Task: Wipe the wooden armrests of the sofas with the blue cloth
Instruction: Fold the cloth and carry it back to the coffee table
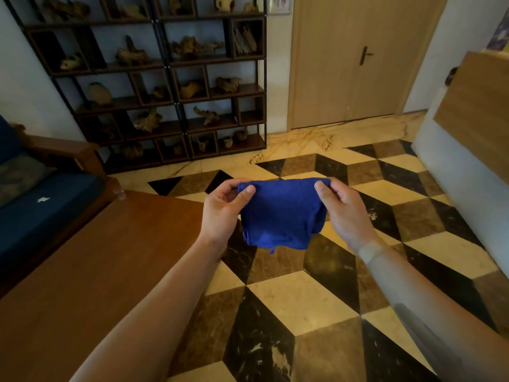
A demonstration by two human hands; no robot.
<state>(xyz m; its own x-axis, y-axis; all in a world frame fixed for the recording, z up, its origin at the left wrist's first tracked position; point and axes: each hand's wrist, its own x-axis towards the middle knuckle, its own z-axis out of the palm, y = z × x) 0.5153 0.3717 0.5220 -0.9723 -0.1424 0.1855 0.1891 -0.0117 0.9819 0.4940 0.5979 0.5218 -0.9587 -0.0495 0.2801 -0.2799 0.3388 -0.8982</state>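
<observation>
Sofa: far left, blue cushions, well apart from hands.
Armrest: wooden, by shelf, untouched, not yet wiped.
Cloth: blue, folded, hanging mid-air over tiled floor.
Left hand: pinching top-left corner.
Right hand: pinching top-right corner.
Step tip: fold into flat pad, then carry left to armrest.
</observation>
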